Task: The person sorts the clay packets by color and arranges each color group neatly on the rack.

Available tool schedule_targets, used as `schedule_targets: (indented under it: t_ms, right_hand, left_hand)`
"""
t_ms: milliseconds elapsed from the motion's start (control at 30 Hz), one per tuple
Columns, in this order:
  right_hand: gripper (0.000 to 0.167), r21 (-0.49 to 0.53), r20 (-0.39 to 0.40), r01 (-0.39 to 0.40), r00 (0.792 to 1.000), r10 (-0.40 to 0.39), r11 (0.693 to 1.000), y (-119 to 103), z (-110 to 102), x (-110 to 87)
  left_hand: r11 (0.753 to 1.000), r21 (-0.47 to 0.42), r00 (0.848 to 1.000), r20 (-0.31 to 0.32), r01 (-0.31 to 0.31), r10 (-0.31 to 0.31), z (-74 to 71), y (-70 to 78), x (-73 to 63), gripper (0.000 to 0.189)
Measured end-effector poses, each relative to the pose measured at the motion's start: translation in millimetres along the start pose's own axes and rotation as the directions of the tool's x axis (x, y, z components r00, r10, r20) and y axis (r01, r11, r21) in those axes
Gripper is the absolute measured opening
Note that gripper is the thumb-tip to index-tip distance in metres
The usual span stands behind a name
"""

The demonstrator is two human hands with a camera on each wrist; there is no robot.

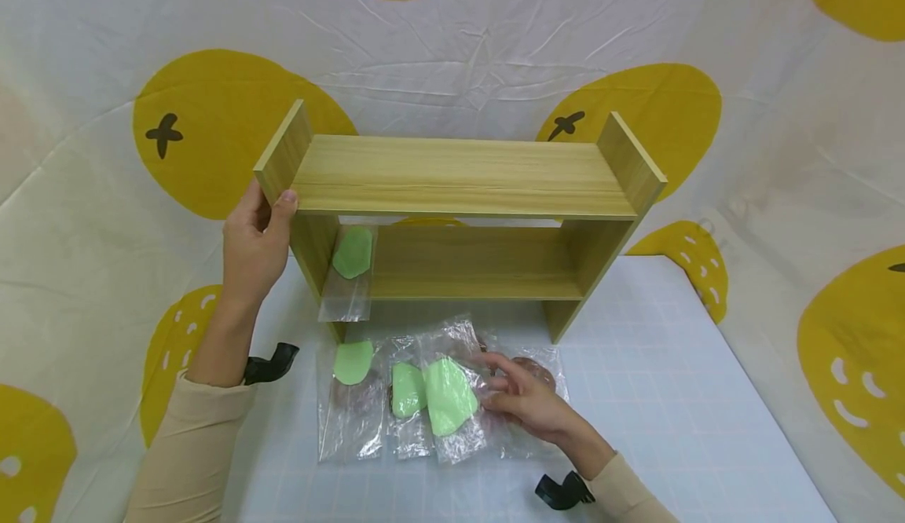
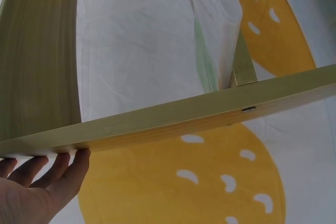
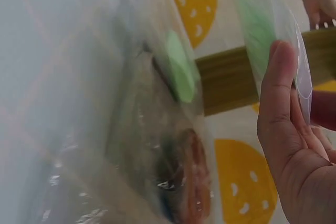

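On the worktop stands the wooden shelf, held by the left grip; before it, the right grip pinches a glossy bag, which could slip if squeezed loosely.

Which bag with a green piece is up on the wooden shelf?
The bag at the left end of the wooden shelf, nearest the left hand. Only it is on the shelf; the other three with green pieces are in front.
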State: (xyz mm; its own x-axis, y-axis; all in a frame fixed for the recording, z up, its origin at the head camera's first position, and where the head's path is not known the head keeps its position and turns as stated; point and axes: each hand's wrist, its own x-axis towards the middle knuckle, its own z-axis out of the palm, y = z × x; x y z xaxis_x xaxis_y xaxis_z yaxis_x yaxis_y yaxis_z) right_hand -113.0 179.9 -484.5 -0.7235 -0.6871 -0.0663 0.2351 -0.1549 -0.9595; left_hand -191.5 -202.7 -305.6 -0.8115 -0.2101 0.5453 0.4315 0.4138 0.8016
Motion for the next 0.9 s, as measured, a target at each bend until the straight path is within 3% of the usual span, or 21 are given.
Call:
schedule_targets:
  t_ms: [300, 633, 900]
  right_hand:
    - [0.061, -0.121, -0.052, 0.006, 0.999, -0.013, 0.993, -24, 8, 8.7]
    - [0.057, -0.176, -0.036, 0.068, 0.997, -0.075, 0.982, -42, 15, 22.2]
    - [0.060, -0.118, -0.090, 0.041, 0.995, -0.052, 0.992, -49, 20, 36.4]
  left_hand:
    - [1.000, 0.000, 1.000, -0.003, 0.005, -0.005, -0.2, 0.5, -0.2, 0.039]
    - [1.000, -0.006, 1.000, -0.005, -0.004, 0.004, -0.6, -0.4, -0.1, 0.039]
    - [1.000, -0.023, 1.000, -0.002, -0.016, 0.016, 0.2, -0.4, 0.1, 0.039]
